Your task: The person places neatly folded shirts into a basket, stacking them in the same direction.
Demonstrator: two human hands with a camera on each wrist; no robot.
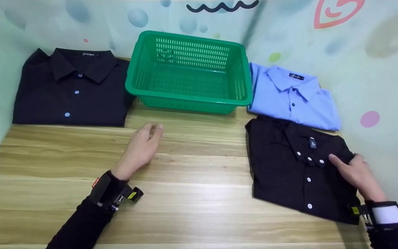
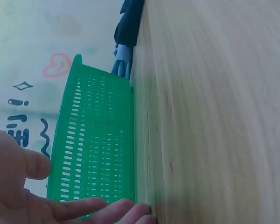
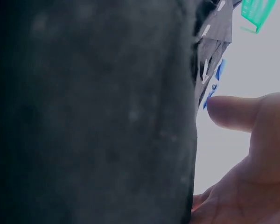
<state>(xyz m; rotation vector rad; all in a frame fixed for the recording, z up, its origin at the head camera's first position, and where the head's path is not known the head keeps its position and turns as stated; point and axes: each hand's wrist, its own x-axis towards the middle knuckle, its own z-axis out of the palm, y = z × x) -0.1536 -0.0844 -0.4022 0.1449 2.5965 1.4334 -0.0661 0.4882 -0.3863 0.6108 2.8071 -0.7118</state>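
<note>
Left shirt: is lying folded, buttons up, on the worktop, neck end facing away from the person, probably because this is keeping the front smooth.
Left hand: is hovering or resting before the basket, I can't tell which; its fingers are bending loosely and gripping nothing, seemingly because nothing is needing its hold.
Basket: is standing mouth up at the back, between the left shirt and the blue shirt, presumably so both hands are having an easy reach.
Blue shirt: is lying folded, buttons up, its left side partly hiding behind the basket.
Black shirt: is lying folded at the right, nearer the person, its top meeting the blue shirt's lower edge; I can't tell which is overlapping.
Right hand: is straddling the black shirt's right edge, fingers spreading loosely rather than pinching, thumb standing off the cloth; likely the edge is offering the easiest hold.
</note>
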